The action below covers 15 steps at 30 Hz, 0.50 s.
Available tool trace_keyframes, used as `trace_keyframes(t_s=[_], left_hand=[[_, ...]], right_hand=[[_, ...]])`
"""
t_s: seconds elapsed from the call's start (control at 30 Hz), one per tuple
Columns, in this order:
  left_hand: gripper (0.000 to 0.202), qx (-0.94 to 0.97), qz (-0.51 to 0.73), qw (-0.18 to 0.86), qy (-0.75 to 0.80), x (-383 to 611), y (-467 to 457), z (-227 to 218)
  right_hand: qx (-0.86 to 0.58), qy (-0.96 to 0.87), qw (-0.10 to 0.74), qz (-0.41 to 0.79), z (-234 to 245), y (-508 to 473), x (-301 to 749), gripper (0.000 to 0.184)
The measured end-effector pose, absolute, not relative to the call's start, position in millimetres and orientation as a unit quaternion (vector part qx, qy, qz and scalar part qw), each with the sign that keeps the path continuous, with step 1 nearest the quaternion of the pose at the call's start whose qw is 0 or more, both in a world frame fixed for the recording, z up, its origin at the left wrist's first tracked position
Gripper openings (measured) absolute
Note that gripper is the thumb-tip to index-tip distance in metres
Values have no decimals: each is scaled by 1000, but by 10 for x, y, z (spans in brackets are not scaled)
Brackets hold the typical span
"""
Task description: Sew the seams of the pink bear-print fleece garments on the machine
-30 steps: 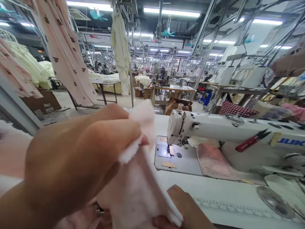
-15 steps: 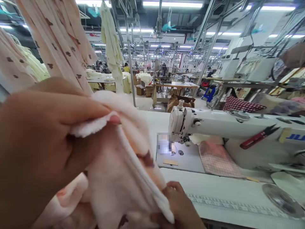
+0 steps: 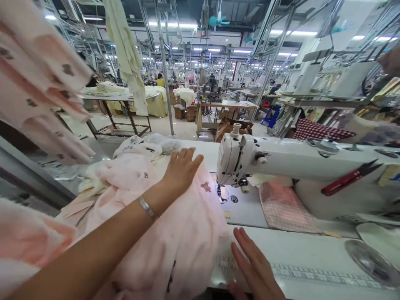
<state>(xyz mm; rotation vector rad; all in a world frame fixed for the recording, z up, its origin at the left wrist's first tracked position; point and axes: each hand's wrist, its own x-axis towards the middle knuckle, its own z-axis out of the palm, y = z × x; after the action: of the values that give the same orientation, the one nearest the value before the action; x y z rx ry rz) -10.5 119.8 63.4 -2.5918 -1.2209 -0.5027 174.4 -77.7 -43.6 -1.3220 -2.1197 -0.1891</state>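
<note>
A pale pink fleecy garment [image 3: 187, 216] with brown motifs lies spread over the left part of the sewing table, its right edge close to the needle area. My left hand [image 3: 183, 171], with a silver bracelet at the wrist, rests on its upper part, fingers spread. To the right of the cloth's edge, my right hand [image 3: 254, 262] hovers over the table, fingers stretched out and holding nothing. Just beyond stands a white sewing machine [image 3: 237, 158], its lamp lighting the needle plate.
Pink printed garments [image 3: 40, 83] hang at the left. Red thread snips [image 3: 350, 177] sit on the machine arm. A checked pink cloth [image 3: 284, 208] lies under it. A measuring scale [image 3: 312, 273] runs along the table front. Other workstations and people are farther back.
Both hands have let go of the raised garment, which now lies on the table. My left hand has moved forward onto it, and the right has opened beside its edge. The view has shifted slightly.
</note>
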Motion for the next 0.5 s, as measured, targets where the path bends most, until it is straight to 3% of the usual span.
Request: trace_keyframes(t_s=[0.1, 0.27, 0.4, 0.5], left_hand=[[28, -937, -116, 50, -324, -27, 1094, 392], [16, -976, -22, -97, -196, -22, 842, 299], [7, -974, -50, -119, -188, 18, 887, 321], [11, -967, -76, -147, -193, 65, 957, 249]], right_hand=[[-475, -821, 311, -61, -523, -692, 1884, 32], [-524, -814, 249, 13, -494, -583, 1813, 32], [-539, -812, 221, 25, -508, -545, 1721, 25], [-533, -803, 264, 37, -551, -568, 1649, 16]])
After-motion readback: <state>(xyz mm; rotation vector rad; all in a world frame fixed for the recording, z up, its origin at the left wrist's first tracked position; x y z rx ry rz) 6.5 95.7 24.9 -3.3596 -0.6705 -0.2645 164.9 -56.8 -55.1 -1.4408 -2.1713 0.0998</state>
